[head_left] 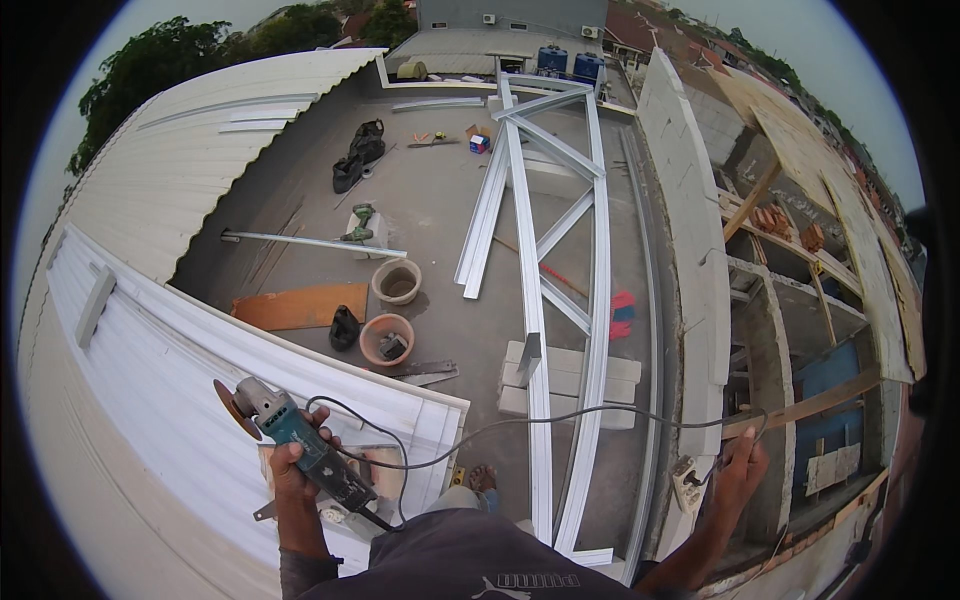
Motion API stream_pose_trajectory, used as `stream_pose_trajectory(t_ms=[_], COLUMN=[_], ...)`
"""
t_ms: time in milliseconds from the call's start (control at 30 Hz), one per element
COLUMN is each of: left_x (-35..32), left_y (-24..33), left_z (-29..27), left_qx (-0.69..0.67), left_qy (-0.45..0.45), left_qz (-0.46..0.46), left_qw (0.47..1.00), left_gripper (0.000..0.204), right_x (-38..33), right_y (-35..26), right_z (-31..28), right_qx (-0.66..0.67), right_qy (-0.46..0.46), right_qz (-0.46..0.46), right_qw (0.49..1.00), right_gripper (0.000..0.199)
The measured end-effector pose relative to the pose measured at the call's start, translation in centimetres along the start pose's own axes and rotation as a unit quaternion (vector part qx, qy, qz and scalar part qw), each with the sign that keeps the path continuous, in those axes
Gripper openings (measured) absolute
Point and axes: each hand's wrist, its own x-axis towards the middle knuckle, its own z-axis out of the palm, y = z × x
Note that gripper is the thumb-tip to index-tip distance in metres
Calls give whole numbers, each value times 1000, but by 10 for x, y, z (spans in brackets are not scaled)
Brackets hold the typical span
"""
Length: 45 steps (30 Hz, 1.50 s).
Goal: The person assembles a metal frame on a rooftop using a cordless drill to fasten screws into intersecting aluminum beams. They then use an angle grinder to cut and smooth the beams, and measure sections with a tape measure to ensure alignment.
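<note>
one angle grinder [312, 455] sits left of the metal truss [597, 270], the left hand [290, 475] wrapped round it, while the right hand's [742, 468] nearly closed fingers seem to pinch, right of the truss, the cord [650, 416], whose slack could snag and jerk the disc [236, 409].

The grinder [318, 460] is matt plastic with a dull metal head [262, 400]; the truss [600, 260] smooth, shiny metal; the floor [430, 205] matt; the blocks [618, 372] rough; the board [300, 307] matt wood.
</note>
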Motion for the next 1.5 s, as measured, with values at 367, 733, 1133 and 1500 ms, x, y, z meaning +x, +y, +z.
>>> stream_pose_trajectory(t_ms=[367, 733, 1133, 1500], left_x=[34, 9, 273, 605], left_y=[20, 13, 23, 61], left_z=[8, -12, 35, 126], left_qx=[32, 35, 79, 61], left_qy=[-24, 145, 146, 109], left_qz=[49, 147, 94, 153], left_qw=[998, 978, 982, 980], left_gripper=[66, 69, 67, 62], right_x=[64, 159, 330, 512], right_y=[10, -22, 42, 90], right_z=[82, 249, 471, 621], right_qx=[82, 134, 65, -159], right_qy=[11, -84, -100, -41], right_qz=[-16, -77, 16, 16], right_qw=[996, 984, 993, 986], right_gripper=[44, 44, 43, 55])
